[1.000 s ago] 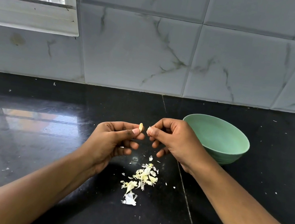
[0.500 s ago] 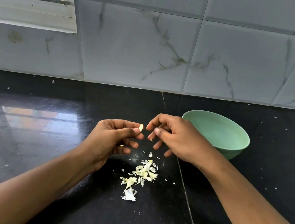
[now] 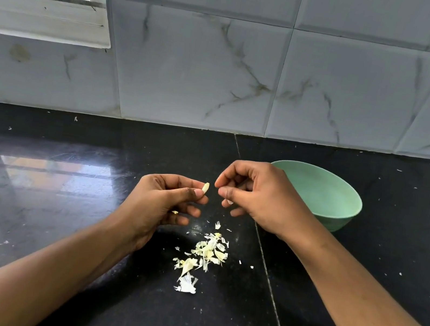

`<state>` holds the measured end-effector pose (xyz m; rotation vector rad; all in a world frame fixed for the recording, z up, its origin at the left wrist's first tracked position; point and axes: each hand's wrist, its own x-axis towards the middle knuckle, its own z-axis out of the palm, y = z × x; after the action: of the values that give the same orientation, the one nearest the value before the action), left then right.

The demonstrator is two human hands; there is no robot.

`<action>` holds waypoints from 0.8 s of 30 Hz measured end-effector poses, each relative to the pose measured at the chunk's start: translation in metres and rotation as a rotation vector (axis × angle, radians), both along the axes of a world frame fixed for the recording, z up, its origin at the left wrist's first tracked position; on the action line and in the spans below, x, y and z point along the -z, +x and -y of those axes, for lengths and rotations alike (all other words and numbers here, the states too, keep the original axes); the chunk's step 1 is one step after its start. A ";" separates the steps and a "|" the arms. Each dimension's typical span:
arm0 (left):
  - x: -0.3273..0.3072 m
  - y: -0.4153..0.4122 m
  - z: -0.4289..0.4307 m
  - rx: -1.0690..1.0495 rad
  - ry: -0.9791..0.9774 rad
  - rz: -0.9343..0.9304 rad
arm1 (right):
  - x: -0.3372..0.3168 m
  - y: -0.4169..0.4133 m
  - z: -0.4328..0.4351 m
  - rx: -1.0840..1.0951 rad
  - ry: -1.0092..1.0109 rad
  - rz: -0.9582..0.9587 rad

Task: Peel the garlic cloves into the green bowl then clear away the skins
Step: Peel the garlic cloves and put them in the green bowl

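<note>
Lying nearest on the polished black stone counter, a loose heap of pale papery garlic skins sits between the forearms. Just beyond it the left hand pinches a small cream garlic clove between thumb and forefinger, in the air above the counter. The right hand is close beside it, fingers curled, with a pale flake under them; I cannot tell whether it is pinched or falling. Behind that hand stands the round pale-green bowl; no cloves show in the visible part of its inside. The clove looks tiny and probably slick, so a hard tug could flick it onto the counter, short of the bowl. A passing wrist could scatter the light skins.
</note>
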<state>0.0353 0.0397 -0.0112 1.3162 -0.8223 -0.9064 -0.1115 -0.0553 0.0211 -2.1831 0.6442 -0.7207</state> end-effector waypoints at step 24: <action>0.000 -0.003 -0.002 0.017 -0.135 0.300 | 0.002 0.007 -0.007 -0.013 0.449 -0.026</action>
<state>0.0318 0.0413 -0.0112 1.3455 -1.1085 -0.6618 -0.1046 -0.0484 0.0189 -1.7826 0.7253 -0.4848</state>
